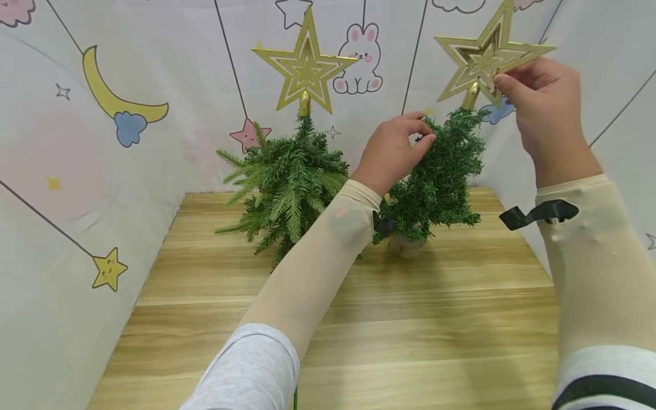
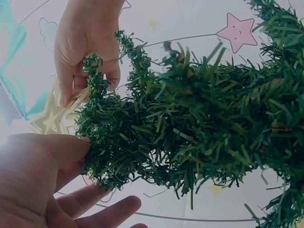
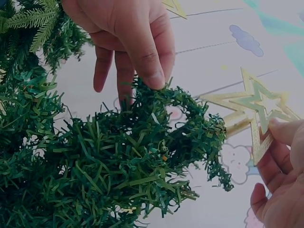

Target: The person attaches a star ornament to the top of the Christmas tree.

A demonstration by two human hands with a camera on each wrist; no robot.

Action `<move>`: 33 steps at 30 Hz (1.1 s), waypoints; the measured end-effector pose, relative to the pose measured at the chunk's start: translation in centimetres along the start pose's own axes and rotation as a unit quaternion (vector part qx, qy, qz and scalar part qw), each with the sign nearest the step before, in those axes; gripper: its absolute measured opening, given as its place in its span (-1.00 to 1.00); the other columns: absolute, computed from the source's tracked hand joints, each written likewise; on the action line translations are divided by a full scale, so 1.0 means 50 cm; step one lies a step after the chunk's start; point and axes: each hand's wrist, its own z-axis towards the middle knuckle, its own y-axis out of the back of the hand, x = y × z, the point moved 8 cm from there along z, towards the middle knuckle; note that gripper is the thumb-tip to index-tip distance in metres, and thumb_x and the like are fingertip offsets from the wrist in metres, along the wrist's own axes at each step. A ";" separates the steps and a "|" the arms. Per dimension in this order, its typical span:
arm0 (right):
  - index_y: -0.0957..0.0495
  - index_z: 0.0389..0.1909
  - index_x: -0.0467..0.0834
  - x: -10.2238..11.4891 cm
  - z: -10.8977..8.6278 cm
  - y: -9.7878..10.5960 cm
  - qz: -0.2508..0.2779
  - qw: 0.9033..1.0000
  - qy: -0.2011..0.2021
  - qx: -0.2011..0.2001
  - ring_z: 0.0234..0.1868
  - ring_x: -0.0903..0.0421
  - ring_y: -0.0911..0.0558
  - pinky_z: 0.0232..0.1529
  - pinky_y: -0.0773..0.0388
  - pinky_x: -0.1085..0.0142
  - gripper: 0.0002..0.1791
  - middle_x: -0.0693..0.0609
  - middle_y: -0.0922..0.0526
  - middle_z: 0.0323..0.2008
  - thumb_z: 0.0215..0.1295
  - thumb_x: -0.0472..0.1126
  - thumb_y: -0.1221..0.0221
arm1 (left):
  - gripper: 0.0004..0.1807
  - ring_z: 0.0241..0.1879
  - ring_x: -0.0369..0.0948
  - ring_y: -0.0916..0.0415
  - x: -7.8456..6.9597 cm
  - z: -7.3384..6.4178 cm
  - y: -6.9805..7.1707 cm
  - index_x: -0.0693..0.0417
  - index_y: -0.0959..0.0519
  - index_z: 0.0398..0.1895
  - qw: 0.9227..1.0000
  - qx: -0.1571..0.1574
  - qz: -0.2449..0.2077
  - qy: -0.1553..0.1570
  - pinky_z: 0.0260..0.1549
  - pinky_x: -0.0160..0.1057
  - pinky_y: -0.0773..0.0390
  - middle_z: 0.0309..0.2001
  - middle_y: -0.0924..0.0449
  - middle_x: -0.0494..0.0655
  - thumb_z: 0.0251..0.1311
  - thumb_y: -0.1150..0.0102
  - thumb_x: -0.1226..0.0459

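Observation:
A gold star tree topper (image 1: 484, 60), tilted to the right, stands on the top of the small green artificial Christmas tree (image 1: 443, 182) on the right. My right hand (image 1: 556, 108) pinches the star by its right side between thumb and fingers. Its gold socket (image 3: 237, 122) meets the tree's top, where foliage hides the join. Just left of that top, my left hand (image 1: 394, 149) pinches a branch of the same tree. In the left wrist view, the left thumb (image 2: 66, 147) lies against the needles, with the other fingers partly spread below.
To the left stands a second, fuller artificial tree (image 1: 294, 188), with an upright gold star (image 1: 307, 71) on its tip. Both are on a wooden table (image 1: 410, 341). Behind hangs a white cloth backdrop (image 1: 179, 57) printed with a moon, stars and a rabbit.

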 end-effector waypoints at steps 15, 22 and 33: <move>-0.74 -0.07 -0.29 -0.008 0.004 -0.010 -0.017 0.998 -0.050 0.026 -0.25 0.15 -0.64 -0.22 -0.57 0.50 -0.77 0.01 -0.77 -0.23 0.31 -0.28 -0.41 | -0.74 -0.16 -0.35 -0.67 -0.004 -0.006 0.003 -0.21 -0.74 0.06 1.000 -0.006 -0.008 -0.012 0.00 -0.41 -0.54 0.50 -0.32 -0.42 0.53 -0.13 0.00; -0.75 -0.23 -0.25 -0.008 0.005 -0.013 -0.050 0.997 -0.058 0.032 -0.32 0.16 -0.61 -0.29 -0.56 0.51 -0.91 0.04 -0.76 -0.31 0.33 -0.29 -0.40 | -0.74 -0.18 -0.37 -0.67 -0.003 -0.005 0.003 -0.22 -0.74 0.06 1.000 -0.008 -0.003 -0.012 -0.01 -0.41 -0.54 0.51 -0.32 -0.41 0.53 -0.13 0.01; -0.75 -0.21 -0.17 -0.013 -0.005 -0.015 -0.098 0.991 -0.080 0.036 -0.28 0.19 -0.62 -0.28 -0.56 0.53 -0.92 0.10 -0.75 -0.27 0.37 -0.24 -0.37 | -0.67 0.47 -0.39 -0.24 -0.007 -0.003 0.000 -0.25 -0.67 0.20 1.000 0.004 0.008 -0.018 0.36 -0.40 -0.33 0.54 -0.25 -0.42 0.54 -0.09 -0.04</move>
